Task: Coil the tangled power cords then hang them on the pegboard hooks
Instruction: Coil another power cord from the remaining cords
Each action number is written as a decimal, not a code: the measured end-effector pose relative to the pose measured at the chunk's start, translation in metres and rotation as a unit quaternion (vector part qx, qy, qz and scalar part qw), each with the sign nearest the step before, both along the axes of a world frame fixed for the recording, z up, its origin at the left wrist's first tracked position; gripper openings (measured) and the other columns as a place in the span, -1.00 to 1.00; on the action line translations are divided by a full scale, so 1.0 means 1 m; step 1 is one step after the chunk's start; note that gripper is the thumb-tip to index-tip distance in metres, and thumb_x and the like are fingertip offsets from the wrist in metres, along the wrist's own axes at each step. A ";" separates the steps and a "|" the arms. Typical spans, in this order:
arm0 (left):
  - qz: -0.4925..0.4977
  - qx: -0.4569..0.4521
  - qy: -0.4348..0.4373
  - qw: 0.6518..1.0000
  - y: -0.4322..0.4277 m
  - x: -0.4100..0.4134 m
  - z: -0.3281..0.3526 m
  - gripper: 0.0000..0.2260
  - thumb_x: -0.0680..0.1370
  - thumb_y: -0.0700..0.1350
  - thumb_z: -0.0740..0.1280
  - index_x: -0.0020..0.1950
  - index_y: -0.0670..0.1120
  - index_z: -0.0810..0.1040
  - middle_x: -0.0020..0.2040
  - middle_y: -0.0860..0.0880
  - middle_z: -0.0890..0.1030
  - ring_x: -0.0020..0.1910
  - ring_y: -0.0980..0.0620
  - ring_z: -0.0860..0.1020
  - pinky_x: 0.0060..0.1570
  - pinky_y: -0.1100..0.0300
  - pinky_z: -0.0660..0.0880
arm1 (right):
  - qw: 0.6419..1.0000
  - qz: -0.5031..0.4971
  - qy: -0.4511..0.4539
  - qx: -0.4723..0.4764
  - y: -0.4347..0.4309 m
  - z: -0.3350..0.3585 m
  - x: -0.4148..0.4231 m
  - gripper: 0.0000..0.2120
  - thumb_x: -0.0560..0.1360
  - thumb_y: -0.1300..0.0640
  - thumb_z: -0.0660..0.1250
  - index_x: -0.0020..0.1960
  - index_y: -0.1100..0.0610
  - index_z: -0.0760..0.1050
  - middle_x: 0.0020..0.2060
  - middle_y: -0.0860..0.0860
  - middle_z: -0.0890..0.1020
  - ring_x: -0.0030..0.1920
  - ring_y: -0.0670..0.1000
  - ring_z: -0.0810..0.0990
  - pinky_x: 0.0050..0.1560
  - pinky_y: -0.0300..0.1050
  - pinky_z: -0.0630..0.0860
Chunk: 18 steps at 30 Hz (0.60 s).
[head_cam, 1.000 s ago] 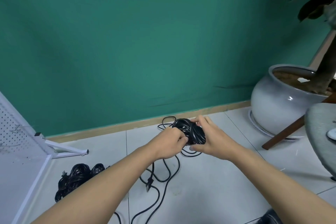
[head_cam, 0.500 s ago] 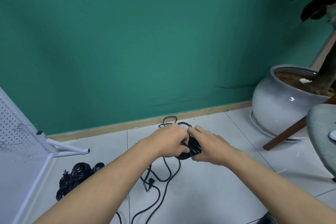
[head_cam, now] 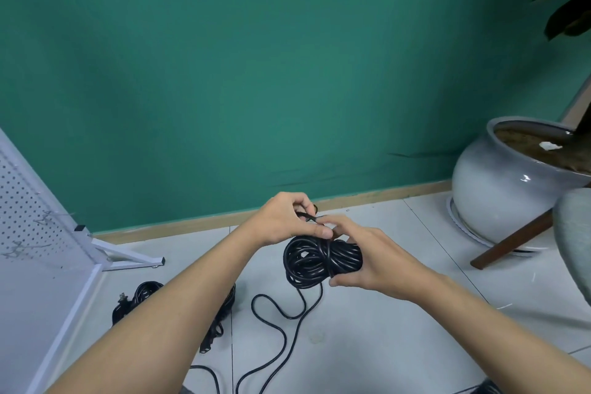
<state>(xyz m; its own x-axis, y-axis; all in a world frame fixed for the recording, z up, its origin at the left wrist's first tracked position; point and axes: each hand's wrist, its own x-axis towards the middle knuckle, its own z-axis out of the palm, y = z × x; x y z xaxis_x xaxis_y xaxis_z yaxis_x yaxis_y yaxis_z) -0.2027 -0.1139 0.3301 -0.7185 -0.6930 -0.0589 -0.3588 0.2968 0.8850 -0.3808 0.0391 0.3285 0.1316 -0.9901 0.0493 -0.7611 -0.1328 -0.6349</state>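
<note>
A person's two bare forearms reach forward over a pale tiled floor (head_cam: 399,329) in front of a green wall. Half a second ago both hands were pressed together over a bundle of black power cord and hid most of it. Now the hands have parted a little, and the coiled cord (head_cam: 308,261) shows plainly between and below them, with one turn crossing its middle like a band. This suggests the person is wrapping the free end round the coil to bind it. The coiling looks nearly done and the hanging has not begun.

The right hand (head_cam: 374,262) grips the right end of the coil, fingers curled over the top and thumb underneath. The left hand (head_cam: 284,221) sits just above and left of the coil, thumb and fingertips pinching a short strand (head_cam: 307,217) that rises from it. A loose tail (head_cam: 281,320) hangs from the coil's underside and snakes across the floor toward the viewer.

More black cords (head_cam: 144,293) lie on the floor to the left, beside a white pegboard (head_cam: 28,201).
</note>
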 end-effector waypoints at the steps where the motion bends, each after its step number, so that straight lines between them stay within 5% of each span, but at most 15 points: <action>1: -0.002 0.023 0.001 1.000 -0.001 0.001 -0.003 -0.54 0.22 0.12 0.71 -0.12 -0.05 0.58 -0.34 0.10 0.57 -0.35 0.10 0.46 -0.20 0.18 0.38 | 1.000 0.007 0.004 -0.009 0.000 0.000 0.000 -0.15 0.36 0.05 0.63 0.48 -0.32 0.24 0.18 -0.29 0.59 0.07 -0.22 0.57 0.15 -0.14 0.53; 8: -0.014 0.097 0.022 0.995 -0.002 0.005 -0.004 -0.51 0.27 0.22 0.62 0.03 -0.06 0.67 0.03 -0.19 0.72 -0.07 0.01 0.68 0.19 0.04 0.56 | 0.998 0.006 -0.044 -0.054 -0.003 0.000 0.002 -0.17 0.37 0.07 0.64 0.52 -0.23 0.34 0.30 -0.31 0.53 0.26 -0.23 0.52 0.27 -0.27 0.44; 12: -0.063 0.165 0.016 0.984 0.006 0.006 -0.003 -0.45 0.40 0.21 0.54 0.21 -0.16 0.64 0.12 -0.19 0.70 0.11 -0.08 0.67 0.34 -0.09 0.50 | 0.997 -0.006 -0.051 -0.061 -0.003 -0.001 0.003 -0.25 0.38 0.05 0.64 0.46 -0.22 0.40 0.15 -0.33 0.53 0.18 -0.22 0.53 0.17 -0.39 0.40; 18: -0.009 0.332 0.057 0.941 -0.002 0.010 -0.023 -0.38 0.67 0.31 0.02 0.37 -0.11 0.59 0.27 -0.18 0.66 0.33 -0.16 0.58 0.35 -0.09 0.42 | 0.990 -0.036 -0.107 -0.088 -0.003 -0.002 -0.005 -0.31 0.36 0.06 0.66 0.41 -0.17 0.47 0.15 -0.22 0.56 0.13 -0.10 0.61 0.10 -0.35 0.47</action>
<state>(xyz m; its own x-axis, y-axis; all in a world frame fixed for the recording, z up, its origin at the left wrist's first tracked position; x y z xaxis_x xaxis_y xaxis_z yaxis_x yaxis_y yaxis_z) -0.1925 -0.1155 0.3071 -0.7581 -0.5174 -0.3970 -0.2511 -0.3302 0.9099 -0.3858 0.0365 0.3263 0.0281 -0.9702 0.2408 -0.6237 -0.2053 -0.7542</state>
